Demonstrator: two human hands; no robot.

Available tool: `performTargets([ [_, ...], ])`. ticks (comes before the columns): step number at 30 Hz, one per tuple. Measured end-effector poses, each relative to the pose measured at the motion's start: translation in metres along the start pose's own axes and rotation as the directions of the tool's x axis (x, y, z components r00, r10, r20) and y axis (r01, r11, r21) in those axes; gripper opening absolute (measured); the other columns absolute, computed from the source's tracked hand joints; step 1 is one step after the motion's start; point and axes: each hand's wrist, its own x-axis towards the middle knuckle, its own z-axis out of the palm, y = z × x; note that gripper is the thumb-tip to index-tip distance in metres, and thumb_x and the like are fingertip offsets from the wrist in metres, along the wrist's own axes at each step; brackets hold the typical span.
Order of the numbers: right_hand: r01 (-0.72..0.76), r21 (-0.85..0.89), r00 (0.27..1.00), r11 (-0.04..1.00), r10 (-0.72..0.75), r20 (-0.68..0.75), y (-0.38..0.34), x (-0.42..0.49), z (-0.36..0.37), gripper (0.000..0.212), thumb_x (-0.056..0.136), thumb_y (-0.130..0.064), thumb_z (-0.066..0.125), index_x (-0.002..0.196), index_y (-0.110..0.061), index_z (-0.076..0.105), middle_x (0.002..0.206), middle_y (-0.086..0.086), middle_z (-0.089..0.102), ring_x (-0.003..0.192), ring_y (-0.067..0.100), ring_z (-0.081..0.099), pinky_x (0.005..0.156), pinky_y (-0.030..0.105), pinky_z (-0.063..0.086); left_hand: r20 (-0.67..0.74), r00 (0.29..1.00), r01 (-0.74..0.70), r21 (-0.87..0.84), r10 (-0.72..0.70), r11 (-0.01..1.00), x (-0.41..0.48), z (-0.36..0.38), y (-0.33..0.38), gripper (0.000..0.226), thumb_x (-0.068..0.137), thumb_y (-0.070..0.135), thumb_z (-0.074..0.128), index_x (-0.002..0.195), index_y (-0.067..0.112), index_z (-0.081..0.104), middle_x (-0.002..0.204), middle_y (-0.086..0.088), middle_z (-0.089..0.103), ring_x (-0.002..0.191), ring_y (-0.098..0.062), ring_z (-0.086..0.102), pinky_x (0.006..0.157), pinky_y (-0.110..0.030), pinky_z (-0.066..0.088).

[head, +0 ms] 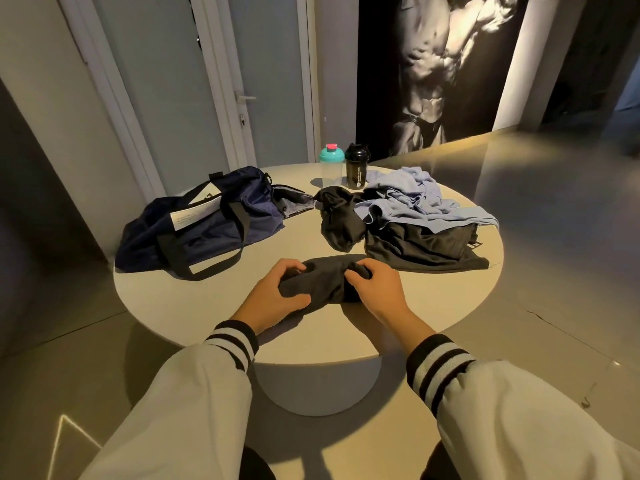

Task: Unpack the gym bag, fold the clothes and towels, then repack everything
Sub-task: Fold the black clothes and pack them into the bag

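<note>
A small dark garment [323,278] lies bunched on the round table [214,317] near its front edge. My left hand [273,296] grips its left end with curled fingers. My right hand [375,287] grips its right end the same way. The navy gym bag [201,223] with black straps lies open on the table's left side. A crumpled black garment [341,221] sits in the middle. A light blue towel [415,199] lies heaped over black clothing [422,249] on the right.
Two shaker bottles stand at the table's far edge: a clear one with a teal lid [330,166] and a black one [356,166]. Behind are a white door [263,81] and a large wall poster [436,64]. The table stands on a thick pedestal [317,389].
</note>
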Motion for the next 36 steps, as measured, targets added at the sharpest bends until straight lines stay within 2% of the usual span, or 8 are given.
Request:
performTargets([
  [5,-0.088,0.110,0.996,0.990,0.090,-0.013,-0.009,0.010,-0.002,0.015,0.092,-0.027,0.065,0.081,-0.017,0.069,0.079,0.001,0.067,0.077,0.021,0.062,0.065,0.028,0.048,-0.065,0.998,0.002,-0.038,-0.004,0.999,-0.006,0.003,-0.015,0.052,0.087,0.006,0.071,0.126,0.031,0.047,0.122,0.007,0.056,0.108,-0.013,0.060,0.075,-0.018,0.055],
  [8,-0.054,0.165,0.998,0.985,0.058,-0.019,-0.007,0.010,-0.001,0.009,0.091,-0.027,0.066,0.095,-0.020,0.067,0.092,-0.004,0.066,0.086,0.017,0.061,0.067,0.022,0.045,-0.196,0.980,0.002,-0.162,-0.034,0.987,0.000,0.008,-0.018,0.036,0.091,0.012,0.069,0.121,0.027,0.057,0.117,0.003,0.064,0.104,-0.015,0.064,0.077,-0.024,0.059],
  [13,-0.020,0.225,0.999,0.974,0.030,-0.042,0.000,0.008,-0.006,0.066,0.080,-0.014,0.072,0.135,-0.031,0.040,0.122,0.000,0.048,0.101,0.018,0.057,0.071,0.023,0.050,-0.324,0.929,0.030,-0.414,-0.178,0.910,0.014,0.008,-0.019,0.031,0.088,0.019,0.074,0.114,0.034,0.064,0.116,-0.003,0.068,0.106,-0.028,0.067,0.089,-0.052,0.059],
  [22,0.059,0.197,0.984,0.979,-0.023,-0.179,0.010,-0.002,0.006,0.021,0.101,-0.009,0.054,0.109,-0.018,0.037,0.087,-0.007,0.052,0.074,0.010,0.053,0.058,0.009,0.041,-0.530,0.806,0.065,-0.366,-0.265,0.929,0.021,0.025,-0.013,0.059,0.082,0.032,0.083,0.120,0.026,0.037,0.106,-0.003,0.055,0.093,-0.012,0.057,0.064,-0.023,0.047],
  [26,0.092,0.215,0.974,0.972,-0.044,-0.221,0.014,-0.001,0.008,0.015,0.101,-0.010,0.052,0.094,-0.018,0.042,0.082,0.002,0.055,0.071,0.020,0.051,0.060,0.027,0.040,-0.525,0.824,0.038,-0.324,-0.214,0.945,0.018,0.025,-0.022,0.057,0.074,0.051,0.083,0.115,0.034,0.047,0.113,0.001,0.063,0.100,-0.019,0.063,0.078,-0.036,0.059],
  [29,0.131,0.197,0.967,0.972,-0.081,-0.242,0.017,0.000,0.008,0.019,0.099,-0.005,0.050,0.088,-0.020,0.048,0.083,-0.001,0.057,0.074,0.011,0.051,0.064,0.028,0.039,-0.420,0.890,0.064,-0.272,-0.179,0.960,0.018,0.029,-0.020,0.058,0.076,0.046,0.084,0.120,0.034,0.048,0.116,0.005,0.061,0.109,-0.022,0.062,0.090,-0.042,0.059],
  [32,0.132,0.122,0.974,0.984,-0.106,-0.201,0.022,-0.001,0.010,0.017,0.099,-0.010,0.052,0.104,-0.023,0.059,0.106,-0.008,0.060,0.095,0.009,0.055,0.085,0.035,0.048,-0.368,0.917,0.094,-0.174,-0.153,0.980,0.021,0.032,-0.023,0.060,0.082,0.039,0.079,0.128,0.032,0.042,0.126,0.001,0.053,0.115,-0.025,0.058,0.095,-0.045,0.056],
  [36,0.056,0.032,0.992,0.998,-0.052,-0.112,0.022,-0.003,0.012,0.042,0.094,-0.006,0.049,0.128,-0.029,0.059,0.124,-0.011,0.053,0.115,0.018,0.054,0.102,0.052,0.043,-0.410,0.901,0.106,-0.107,-0.141,0.989,0.024,0.029,-0.027,0.039,0.096,0.041,0.063,0.131,0.030,0.052,0.135,0.001,0.043,0.121,-0.025,0.054,0.098,-0.040,0.053],
])
